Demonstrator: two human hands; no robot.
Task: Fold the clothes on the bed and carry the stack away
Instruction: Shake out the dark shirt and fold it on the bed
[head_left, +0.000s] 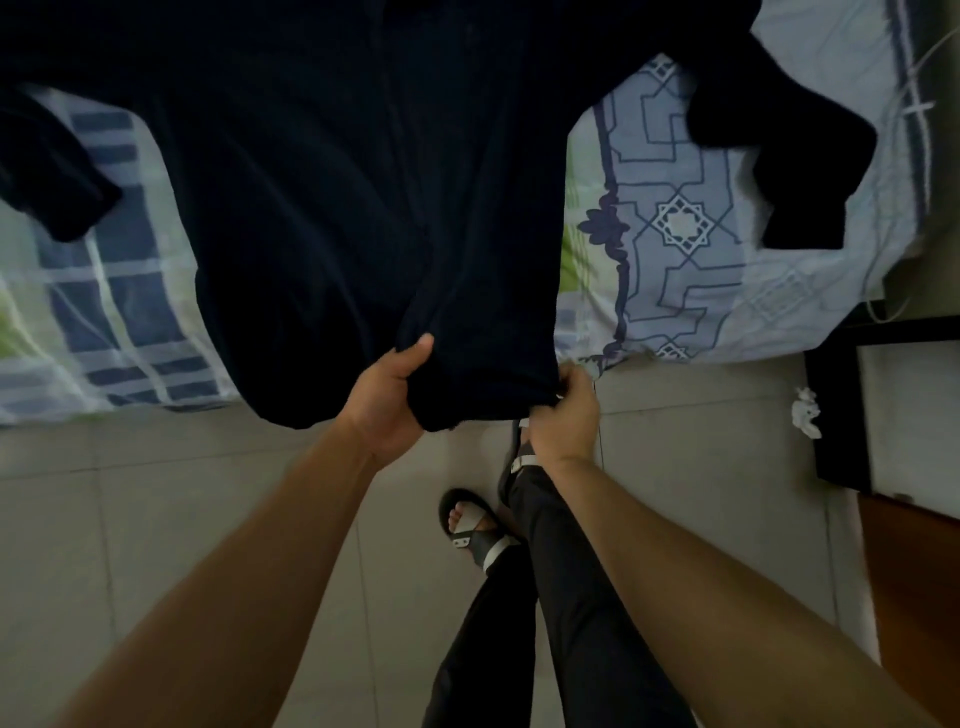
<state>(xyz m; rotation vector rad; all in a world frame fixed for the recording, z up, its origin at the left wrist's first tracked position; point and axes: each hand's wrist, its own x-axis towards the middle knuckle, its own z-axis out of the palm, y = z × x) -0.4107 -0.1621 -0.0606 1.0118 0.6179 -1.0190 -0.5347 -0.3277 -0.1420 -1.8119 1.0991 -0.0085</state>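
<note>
Gripping the hem of the dark garment spread across the bed: left hand and right hand, 6 o'clock edge. Risk: hem slides floorward, sleeves bunch unevenly.

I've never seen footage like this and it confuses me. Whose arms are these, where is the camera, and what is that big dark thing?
There is no machine here. The single picture comes from a camera worn on a person's head, looking forward and down, so you see their own arms, legs and sandals. They stand on a tiled floor at the edge of a bed covered in patterned blue bedding. The dark navy garment lies spread over the bed, sleeves out to both sides. The left hand and right hand each grip its near hem, which hangs over the bed's edge. Nothing looks folded yet.
</note>
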